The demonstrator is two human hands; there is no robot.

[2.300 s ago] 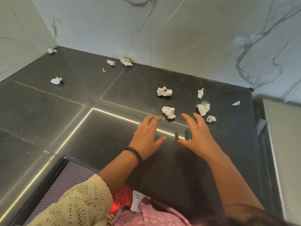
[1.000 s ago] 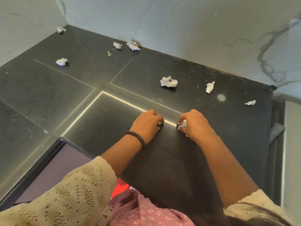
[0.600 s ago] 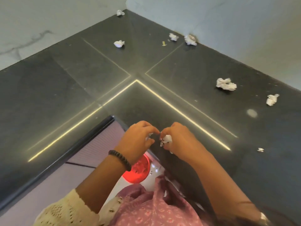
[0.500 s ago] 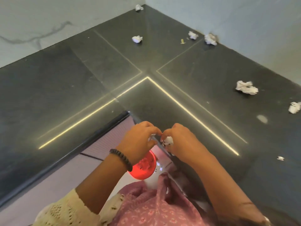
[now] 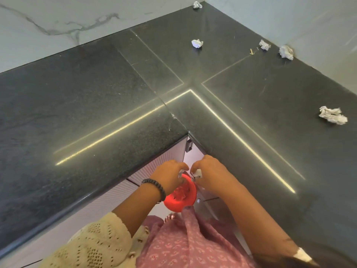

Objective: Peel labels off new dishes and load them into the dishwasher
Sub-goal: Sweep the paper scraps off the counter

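hands meet below the inner corner of a dark stone counter [image 5: 96, 105]: the left hand [image 5: 169, 177] pinches a small scrap of peeled label [image 5: 180, 173] and the right hand [image 5: 209, 174] clenches crumpled white label paper [image 5: 197, 174]. both hover over a red bin [image 5: 180, 197] on the floor, while more label wads [image 5: 332, 115] lie scattered on the counter
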